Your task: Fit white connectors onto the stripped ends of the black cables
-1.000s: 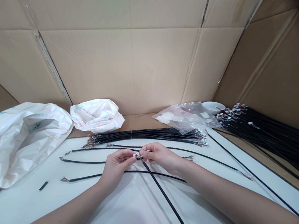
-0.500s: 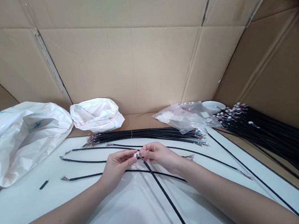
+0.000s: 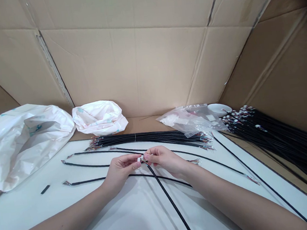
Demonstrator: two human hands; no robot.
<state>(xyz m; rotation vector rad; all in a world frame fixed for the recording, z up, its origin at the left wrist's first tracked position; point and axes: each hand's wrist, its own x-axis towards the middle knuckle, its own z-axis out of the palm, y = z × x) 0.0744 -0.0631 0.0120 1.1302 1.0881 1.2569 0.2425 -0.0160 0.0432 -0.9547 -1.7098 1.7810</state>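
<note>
At the middle of the counter (image 3: 133,221), the person's left grip (image 3: 124,170) is closed on the white connector (image 3: 139,159), held between thumb and fingers. Immediately to its right, the right grip (image 3: 163,160) is pinched closed at the thin wires (image 3: 144,161); the exact contact is too small to tell. The held cable (image 3: 169,198), black-sheathed, extends from these wires, between the two forearms, toward the person.

Beyond both grips, the tied bundle (image 3: 155,137) of black cables lies crosswise. Left of the left grip, three frayed cable ends (image 3: 67,183) point outward, and the small black strip (image 3: 45,189) lies nearer the person. Right of the right grip, the long loose cable (image 3: 257,176) runs diagonally toward the near edge.

Far left of the left grip is the large white bag (image 3: 7,154); the smaller white bag (image 3: 99,118) lies beside it, beyond the left grip. Beyond the right grip are the clear plastic bag (image 3: 188,120) and the white bowl (image 3: 219,109). Far right of the right grip, the cable stack (image 3: 283,142) lies alongside the cardboard wall (image 3: 290,69)
</note>
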